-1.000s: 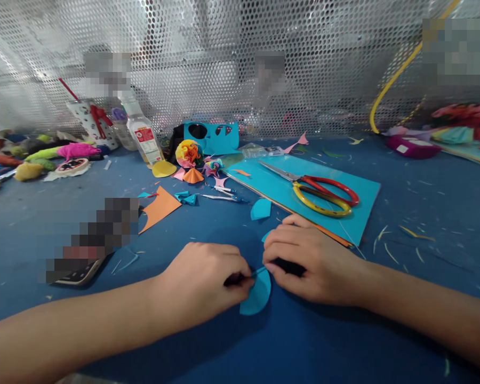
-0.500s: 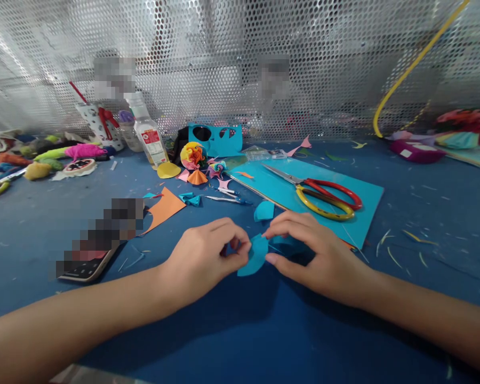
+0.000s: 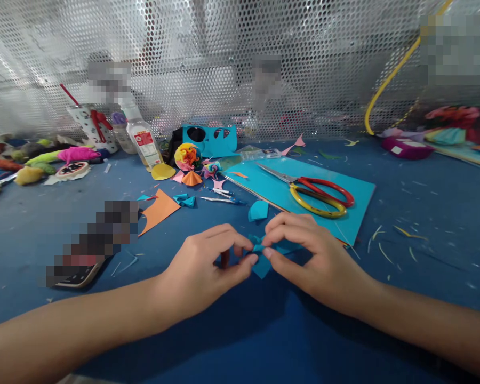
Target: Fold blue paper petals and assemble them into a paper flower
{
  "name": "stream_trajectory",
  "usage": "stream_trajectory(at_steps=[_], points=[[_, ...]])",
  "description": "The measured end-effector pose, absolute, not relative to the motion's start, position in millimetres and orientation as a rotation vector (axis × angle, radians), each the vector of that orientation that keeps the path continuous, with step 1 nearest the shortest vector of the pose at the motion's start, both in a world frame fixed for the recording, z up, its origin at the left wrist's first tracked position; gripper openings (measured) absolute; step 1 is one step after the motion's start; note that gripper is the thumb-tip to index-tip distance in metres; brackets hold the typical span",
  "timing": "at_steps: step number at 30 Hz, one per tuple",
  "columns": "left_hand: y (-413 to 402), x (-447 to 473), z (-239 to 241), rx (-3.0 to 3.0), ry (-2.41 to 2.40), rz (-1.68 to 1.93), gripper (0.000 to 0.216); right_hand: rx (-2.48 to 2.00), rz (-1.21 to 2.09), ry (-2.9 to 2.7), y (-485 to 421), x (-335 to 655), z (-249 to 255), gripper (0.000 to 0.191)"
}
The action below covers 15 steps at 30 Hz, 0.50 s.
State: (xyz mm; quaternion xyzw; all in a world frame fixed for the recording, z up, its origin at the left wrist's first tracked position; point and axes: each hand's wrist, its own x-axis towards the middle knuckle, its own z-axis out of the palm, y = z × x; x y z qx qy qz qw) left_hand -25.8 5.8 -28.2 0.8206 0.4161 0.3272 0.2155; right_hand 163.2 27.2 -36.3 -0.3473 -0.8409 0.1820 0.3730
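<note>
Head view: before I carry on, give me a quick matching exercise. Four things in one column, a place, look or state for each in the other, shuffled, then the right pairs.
Things
1. Bottle
2. Scissors
3. Blue piece
4. Orange scrap

Place, look or state
A. Lying on a blue sheet
B. Has a curved bite out of its edge
C. Bears a red-and-white label
D. Between the left hand and the right hand, touched by both

Pairs: 1-C, 2-A, 3-D, 4-B
</note>
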Motion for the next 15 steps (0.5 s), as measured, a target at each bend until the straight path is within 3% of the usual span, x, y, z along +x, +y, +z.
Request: stream_trajectory(at_steps=[15], points=[[-1, -20, -16, 1.956, 1.204, 0.853, 0.013, -0.798, 0.38, -2.172, 21, 164, -34, 0.009]])
